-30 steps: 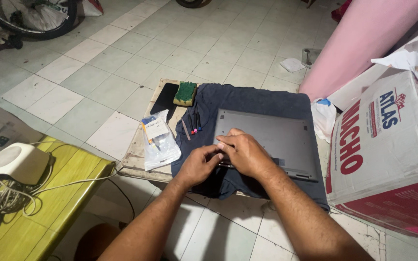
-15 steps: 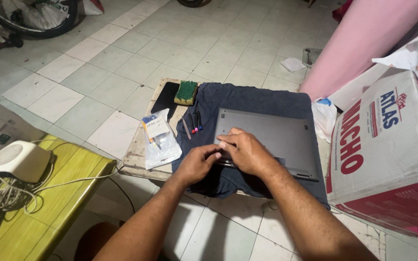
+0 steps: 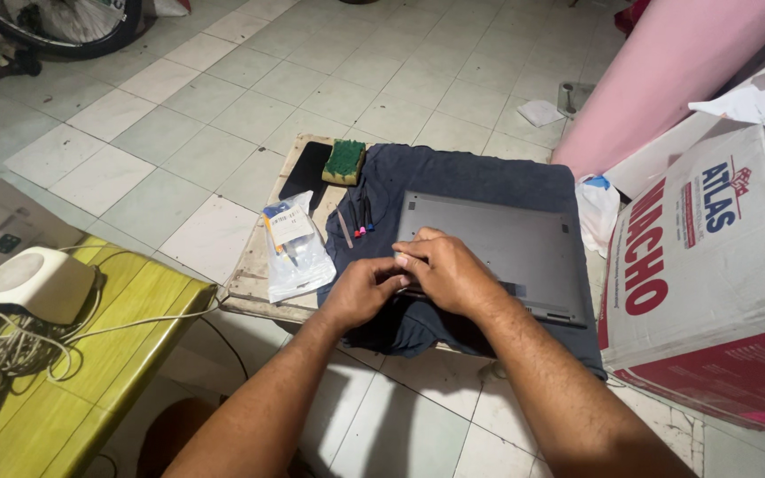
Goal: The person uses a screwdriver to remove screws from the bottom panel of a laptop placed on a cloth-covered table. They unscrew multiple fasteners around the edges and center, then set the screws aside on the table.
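Grey flat laptop (image 3: 498, 243) lies underside up on a dark blue cloth (image 3: 471, 177) spread over the low wooden worktop (image 3: 254, 274); both hands meet at its near left edge, the left hand (image 3: 363, 290) with fingers curled together, the right hand (image 3: 444, 270) pressing down beside it, whether anything is pinched cannot be told

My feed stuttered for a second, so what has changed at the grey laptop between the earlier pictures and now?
Almost nothing. Both hands stay together at the near left edge of the flat grey laptop: the right hand has settled slightly over the left hand. Nothing was taken up or let go. The dark blue cloth, green sponge, black phone and clear plastic bag lie unchanged.
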